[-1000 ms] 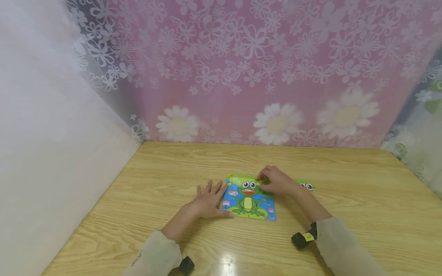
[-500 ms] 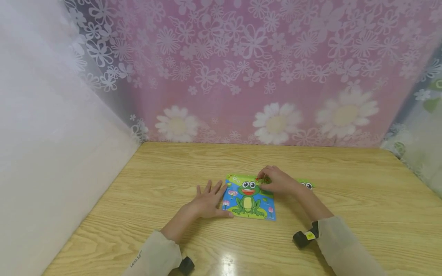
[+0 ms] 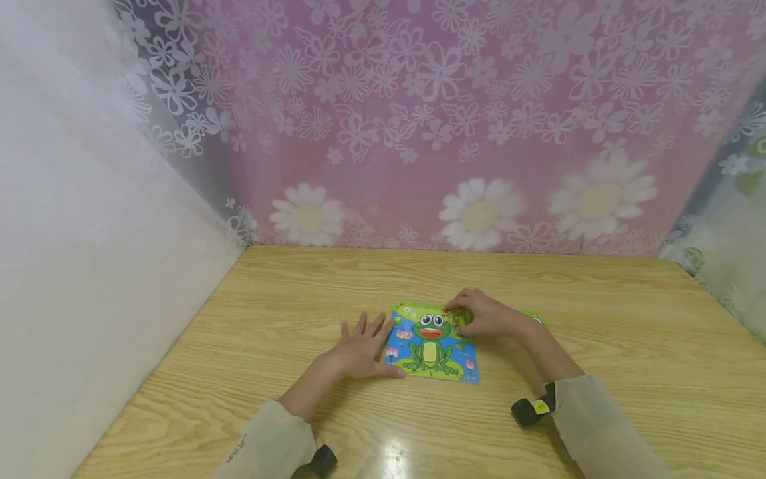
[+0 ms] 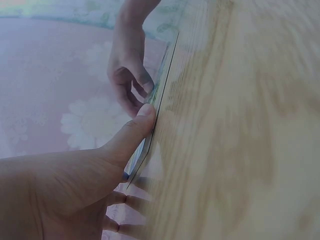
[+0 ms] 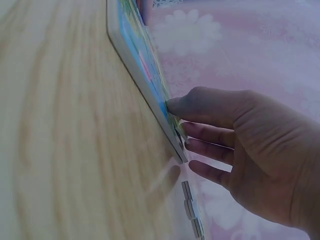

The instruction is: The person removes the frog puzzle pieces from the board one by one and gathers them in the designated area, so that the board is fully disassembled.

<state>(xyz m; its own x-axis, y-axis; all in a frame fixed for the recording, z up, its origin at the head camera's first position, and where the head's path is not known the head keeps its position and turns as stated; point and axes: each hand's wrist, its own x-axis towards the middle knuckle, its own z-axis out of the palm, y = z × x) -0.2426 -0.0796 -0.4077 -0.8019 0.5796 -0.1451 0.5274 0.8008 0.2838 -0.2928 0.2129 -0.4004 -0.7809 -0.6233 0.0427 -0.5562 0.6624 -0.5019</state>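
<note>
A flat frog jigsaw puzzle board, blue and green with a thin pale edge, lies on the table between the hands. At its left edge my left hand rests with fingers spread, the thumb on the lower left corner. My right hand bends over the board's upper right corner, its thumb and fingertips around a small patterned puzzle piece. In the right wrist view the thumb touches the board's face and the other fingers sit near its far end. The fingers partly cover the piece.
Beyond the right wrist, a green piece with a printed eye shows, partly hidden by the forearm. In the right wrist view several thin pieces lie past the board's end. A pink flowered cloth hangs behind the wooden table.
My right thumb has drawn back slightly to the right, exposing more of the patterned area at the corner. The right forearm has shifted slightly right, covering more of the green piece. The left hand stays still.
</note>
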